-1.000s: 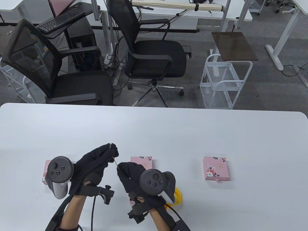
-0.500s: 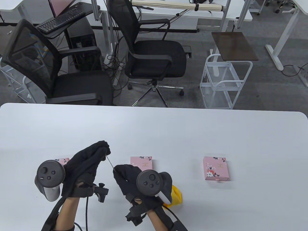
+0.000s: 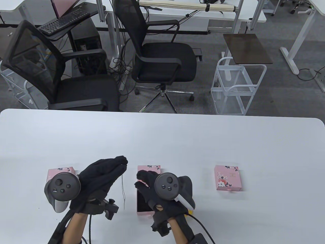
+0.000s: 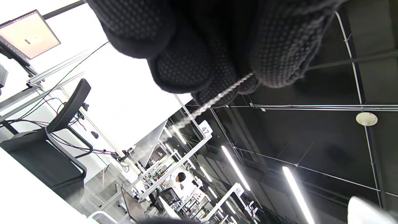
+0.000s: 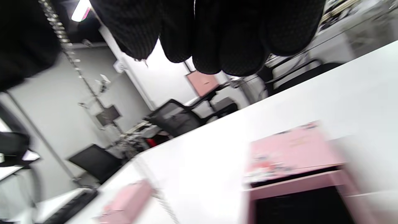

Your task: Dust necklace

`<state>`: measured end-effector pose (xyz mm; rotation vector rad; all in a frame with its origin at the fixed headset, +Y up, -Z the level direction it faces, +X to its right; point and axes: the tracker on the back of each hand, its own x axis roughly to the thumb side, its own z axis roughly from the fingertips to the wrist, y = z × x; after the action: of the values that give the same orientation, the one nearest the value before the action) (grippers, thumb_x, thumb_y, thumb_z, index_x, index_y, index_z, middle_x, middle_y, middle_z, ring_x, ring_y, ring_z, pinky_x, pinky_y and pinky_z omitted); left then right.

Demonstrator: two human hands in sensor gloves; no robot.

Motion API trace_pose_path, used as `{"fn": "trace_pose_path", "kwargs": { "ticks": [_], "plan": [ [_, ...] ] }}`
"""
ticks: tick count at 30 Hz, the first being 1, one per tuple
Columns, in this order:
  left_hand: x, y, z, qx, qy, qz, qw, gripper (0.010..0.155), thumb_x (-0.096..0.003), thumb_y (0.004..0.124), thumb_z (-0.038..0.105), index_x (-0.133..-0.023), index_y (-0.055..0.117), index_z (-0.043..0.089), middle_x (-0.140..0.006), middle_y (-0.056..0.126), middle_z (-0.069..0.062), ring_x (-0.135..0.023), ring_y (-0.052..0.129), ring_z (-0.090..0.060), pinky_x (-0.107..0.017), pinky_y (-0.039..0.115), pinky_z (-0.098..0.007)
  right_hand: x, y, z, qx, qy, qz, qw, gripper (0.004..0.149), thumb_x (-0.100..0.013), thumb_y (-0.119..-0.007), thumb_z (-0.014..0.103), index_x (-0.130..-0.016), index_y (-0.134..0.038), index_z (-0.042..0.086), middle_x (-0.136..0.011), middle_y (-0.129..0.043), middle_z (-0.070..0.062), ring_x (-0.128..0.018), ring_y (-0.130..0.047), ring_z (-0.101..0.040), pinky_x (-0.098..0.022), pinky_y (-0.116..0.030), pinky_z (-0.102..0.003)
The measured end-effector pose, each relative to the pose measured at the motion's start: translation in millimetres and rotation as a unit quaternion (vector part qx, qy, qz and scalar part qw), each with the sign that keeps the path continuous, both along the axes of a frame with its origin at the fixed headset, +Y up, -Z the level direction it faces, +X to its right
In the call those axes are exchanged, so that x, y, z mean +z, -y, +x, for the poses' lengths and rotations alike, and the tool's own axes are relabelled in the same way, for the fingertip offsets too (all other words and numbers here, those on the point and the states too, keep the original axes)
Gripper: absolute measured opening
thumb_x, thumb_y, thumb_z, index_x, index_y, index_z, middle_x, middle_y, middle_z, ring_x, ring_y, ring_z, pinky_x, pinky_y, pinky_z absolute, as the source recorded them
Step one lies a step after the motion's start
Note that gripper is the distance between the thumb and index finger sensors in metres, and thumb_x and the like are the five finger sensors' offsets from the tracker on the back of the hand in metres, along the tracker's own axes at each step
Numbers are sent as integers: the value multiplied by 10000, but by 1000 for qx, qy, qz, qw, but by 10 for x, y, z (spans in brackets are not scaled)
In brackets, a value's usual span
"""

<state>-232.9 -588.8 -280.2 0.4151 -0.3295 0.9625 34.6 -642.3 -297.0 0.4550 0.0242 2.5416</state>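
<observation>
Right hand (image 3: 148, 184) lets go, fingers spread over the open box (image 3: 145, 203), while left hand (image 3: 101, 178) pinches the necklace (image 3: 123, 188) dangling straight down beside it.

A white table (image 3: 177, 137) is filling the near half of the room. On it, a closed pink box (image 3: 226, 177) is lying toward the table's right side, another pink box (image 3: 60, 171) is sitting near its left side, and between them an open pink box (image 3: 148, 170) is showing its dark inside. Behind the table, two black office chairs (image 3: 162, 58) are standing, and a white wire cart (image 3: 236, 86) is waiting to their right. A black keyboard (image 3: 63, 21) is resting on a desk further back.
</observation>
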Motion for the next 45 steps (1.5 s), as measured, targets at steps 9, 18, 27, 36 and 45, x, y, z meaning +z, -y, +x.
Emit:
{"fn": "trace_pose_path", "kwargs": {
  "ticks": [9, 18, 27, 36, 45],
  "plan": [
    [12, -3, 9, 12, 4, -6, 1000, 374, -506, 922, 492, -834, 951, 314, -758, 1070, 25, -608, 1006, -161, -435, 875, -343, 57, 722, 711, 229, 54, -129, 963, 670, -631, -790, 395, -1149, -526, 60, -1134, -572, -320, -900, -672, -583, -660, -619, -633],
    [16, 12, 50, 30, 28, -24, 999, 371, -519, 911, 487, -842, 945, 308, -766, 1066, 20, -619, 1004, -170, -442, 873, -353, 77, 1130, 464, 370, 34, -66, 926, 549, -627, -764, 355, -1110, -589, 163, -1061, -695, -233, -827, -799, -467, -616, -711, -543],
    [-8, 25, -13, 74, 30, -37, 996, 364, -532, 896, 481, -850, 935, 308, -788, 1057, 18, -651, 997, -179, -467, 869, -370, 13, 461, 516, 27, 70, -25, 997, 545, -636, -750, 343, -1100, -607, 95, -1021, -738, -249, -789, -826, -468, -587, -730, -534],
    [-72, 98, -39, 100, 11, -54, 993, 364, -544, 878, 483, -863, 919, 313, -843, 1030, 31, -735, 970, -222, -527, 851, -411, 115, -304, -64, -359, -15, 58, 932, 545, -658, -692, 314, -1122, -551, 66, -1060, -667, -283, -830, -767, -508, -612, -692, -566],
    [-105, 183, 29, 108, -1, -74, 991, 367, -541, 877, 492, -858, 923, 311, -842, 1030, 10, -725, 980, -219, -518, 857, -413, 184, -317, -424, -252, -33, 125, 959, 581, -651, -685, 312, -1140, -508, 53, -1101, -603, -304, -863, -738, -527, -630, -676, -583]
  ]
}}
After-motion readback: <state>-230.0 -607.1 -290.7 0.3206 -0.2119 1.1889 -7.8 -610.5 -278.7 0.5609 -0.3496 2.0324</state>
